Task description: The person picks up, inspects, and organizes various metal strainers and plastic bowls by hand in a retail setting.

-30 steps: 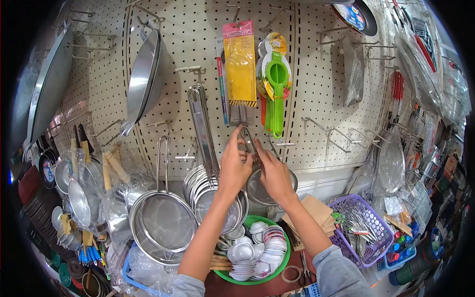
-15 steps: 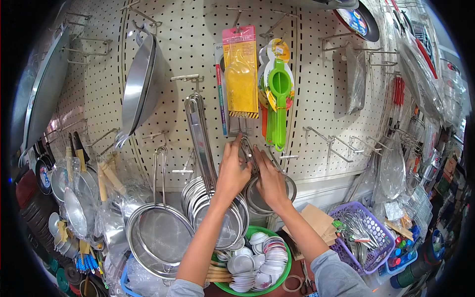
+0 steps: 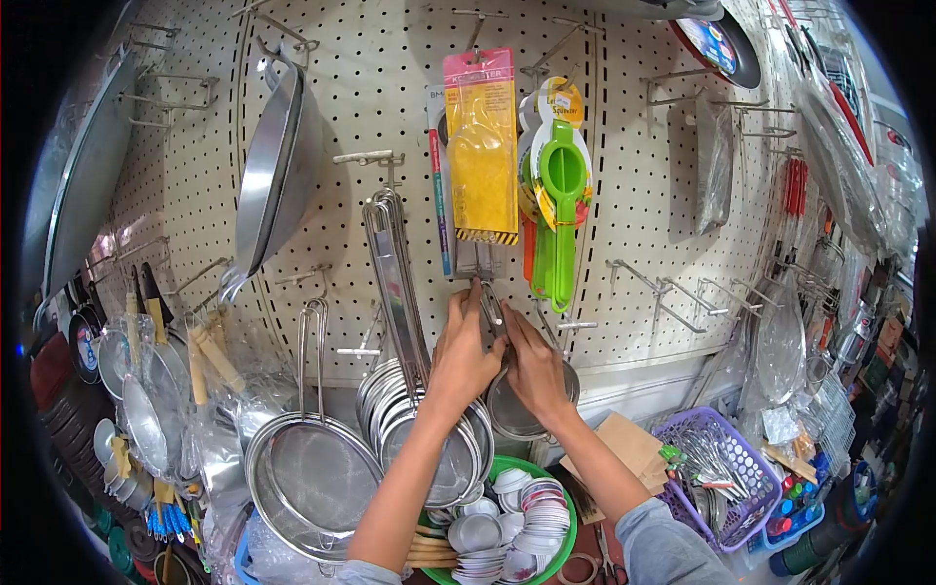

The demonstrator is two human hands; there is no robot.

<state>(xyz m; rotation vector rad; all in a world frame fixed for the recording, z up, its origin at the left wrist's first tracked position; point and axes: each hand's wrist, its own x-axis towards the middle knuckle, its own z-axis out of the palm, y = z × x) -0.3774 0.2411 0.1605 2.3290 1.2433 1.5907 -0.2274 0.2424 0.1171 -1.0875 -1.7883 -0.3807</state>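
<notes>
In the middle of the head view, small mesh strainers (image 3: 520,408) hang low on the pegboard, their wire handles rising between my two hands. My left hand (image 3: 462,349) is closed at the handles from the left, its index finger reaching up to the metal hook just below the yellow package (image 3: 483,146). From the other side my right hand (image 3: 534,366) grips the same handles, fingers pointing up. My fingers partly hide the handle tops and the hook. Left of my hands hangs a stack of larger long-handled strainers (image 3: 390,273), partly behind my left forearm.
A green lemon squeezer (image 3: 563,175) hangs above my right hand. Two wide strainers (image 3: 312,473) hang at lower left. Below stand a green basin (image 3: 568,546) of small white dishes and a purple basket (image 3: 663,429) of cutlery. Bare wire hooks (image 3: 668,288) project at right.
The view has shifted slightly, so the hanging goods sit a little lower. My hands have drawn slightly closer together around the strainer handles.
</notes>
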